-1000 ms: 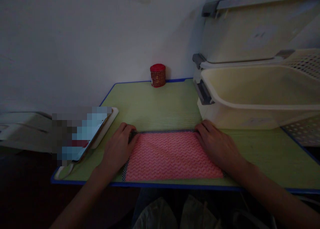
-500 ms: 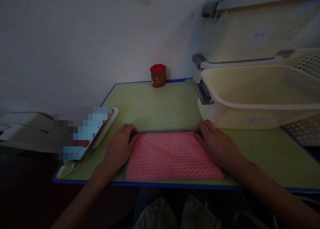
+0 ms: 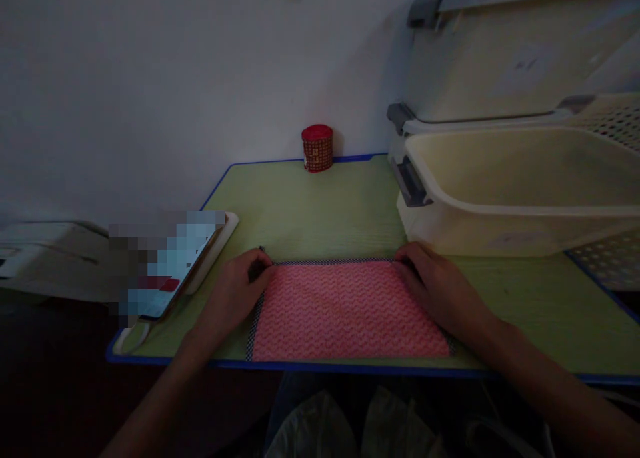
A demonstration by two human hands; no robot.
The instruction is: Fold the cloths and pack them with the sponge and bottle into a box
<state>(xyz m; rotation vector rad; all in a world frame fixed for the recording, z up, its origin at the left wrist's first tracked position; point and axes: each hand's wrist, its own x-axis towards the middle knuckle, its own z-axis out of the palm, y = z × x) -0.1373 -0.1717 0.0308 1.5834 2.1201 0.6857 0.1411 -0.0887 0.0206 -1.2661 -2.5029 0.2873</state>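
A pink textured cloth [image 3: 345, 311] with a black-and-white checked border lies flat near the front edge of the green table. My left hand [image 3: 240, 285] pinches its far left corner between thumb and fingers, and a small tip of the border sticks up there. At the far right corner, my right hand [image 3: 433, 285] is closed on the edge, its fingertips partly hidden. The far edge of the cloth runs fairly straight between the two hands.
A cream plastic bin [image 3: 500, 231] with its lid raised stands at the right. A red round container [image 3: 317, 149] sits by the wall at the back of the green table [image 3: 310, 211]. On the left, a phone [image 3: 175, 278], partly blurred, leans on a white stand.
My left fingers have drawn into a clearer pinch at the corner, raising its tip slightly. My right hand has barely shifted, and the cloth lies nearly as before.
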